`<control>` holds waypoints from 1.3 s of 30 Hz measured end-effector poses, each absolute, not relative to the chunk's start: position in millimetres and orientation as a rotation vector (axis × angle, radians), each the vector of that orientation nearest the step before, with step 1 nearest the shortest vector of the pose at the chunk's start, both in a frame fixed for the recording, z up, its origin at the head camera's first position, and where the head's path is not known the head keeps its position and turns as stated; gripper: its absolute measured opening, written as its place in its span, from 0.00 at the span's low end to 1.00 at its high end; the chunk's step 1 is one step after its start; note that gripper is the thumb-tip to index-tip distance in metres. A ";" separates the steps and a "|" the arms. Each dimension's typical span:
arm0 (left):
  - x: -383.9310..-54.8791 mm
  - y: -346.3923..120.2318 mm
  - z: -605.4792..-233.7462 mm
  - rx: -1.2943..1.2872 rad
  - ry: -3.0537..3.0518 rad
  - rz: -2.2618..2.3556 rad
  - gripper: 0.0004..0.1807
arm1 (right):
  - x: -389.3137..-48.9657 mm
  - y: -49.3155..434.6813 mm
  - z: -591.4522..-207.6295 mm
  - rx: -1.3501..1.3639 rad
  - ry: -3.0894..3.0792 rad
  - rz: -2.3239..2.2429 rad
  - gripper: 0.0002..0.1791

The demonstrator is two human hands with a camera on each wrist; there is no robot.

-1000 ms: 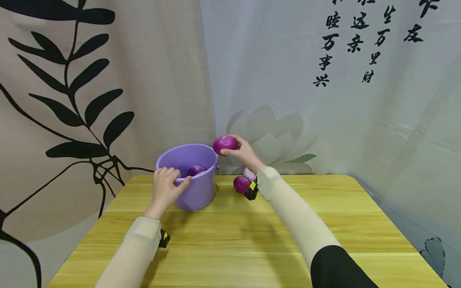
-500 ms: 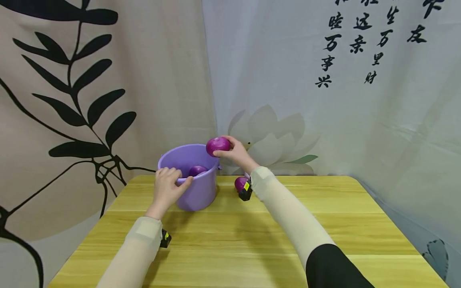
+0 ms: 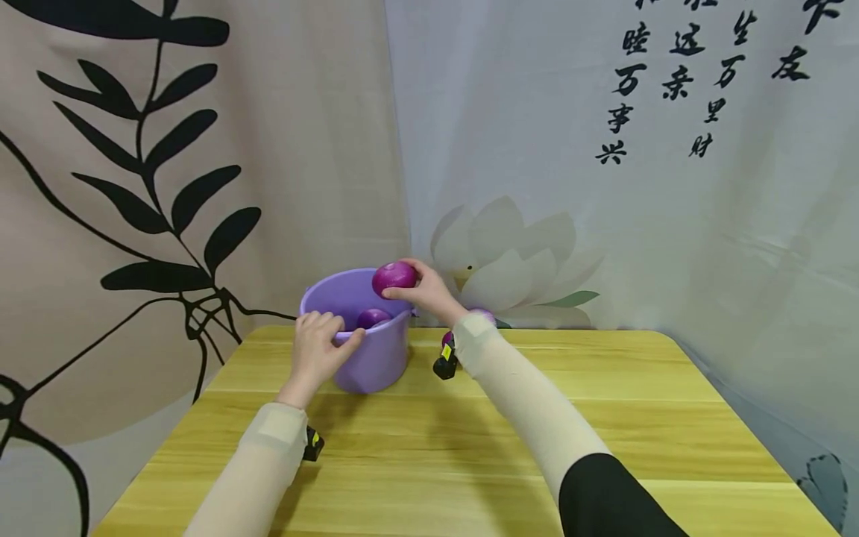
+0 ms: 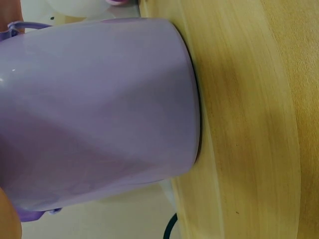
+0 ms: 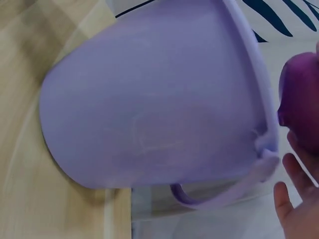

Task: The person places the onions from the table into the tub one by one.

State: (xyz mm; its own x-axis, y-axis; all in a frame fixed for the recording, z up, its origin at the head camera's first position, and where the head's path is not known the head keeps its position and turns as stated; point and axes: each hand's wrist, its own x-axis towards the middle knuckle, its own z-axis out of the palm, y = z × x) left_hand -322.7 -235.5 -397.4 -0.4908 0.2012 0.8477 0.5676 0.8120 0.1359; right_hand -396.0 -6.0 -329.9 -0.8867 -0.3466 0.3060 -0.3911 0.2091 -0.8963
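A purple bucket [image 3: 376,365] stands upright at the back left of the wooden table. My left hand [image 3: 314,350] grips its near rim, the thumb lying along the edge. Above the right part of the bucket's opening, my right hand [image 3: 429,292] holds a red onion [image 3: 394,279] between thumb and fingers. In the right wrist view that onion [image 5: 301,102] is just past the rim, partly cut off by the frame. Another red onion [image 3: 373,318] lies inside the bucket, its lower part hidden by the near wall.
Behind my right wrist, a paler onion [image 3: 483,315] and a dark red one [image 3: 447,338] show only in part on the table [image 3: 537,403]. A printed cloth [image 3: 322,149] hangs behind the table's back edge. The bucket's handle [image 5: 224,196] hangs down at its side.
My right hand has moved left with the onion, from beside the bucket's right rim to over its opening. The left hand keeps its grip on the rim.
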 end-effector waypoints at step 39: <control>-323.9 -231.7 -397.1 -0.591 -2.001 -0.481 0.24 | -391.4 -20.7 -354.3 0.553 -2.761 1.189 0.37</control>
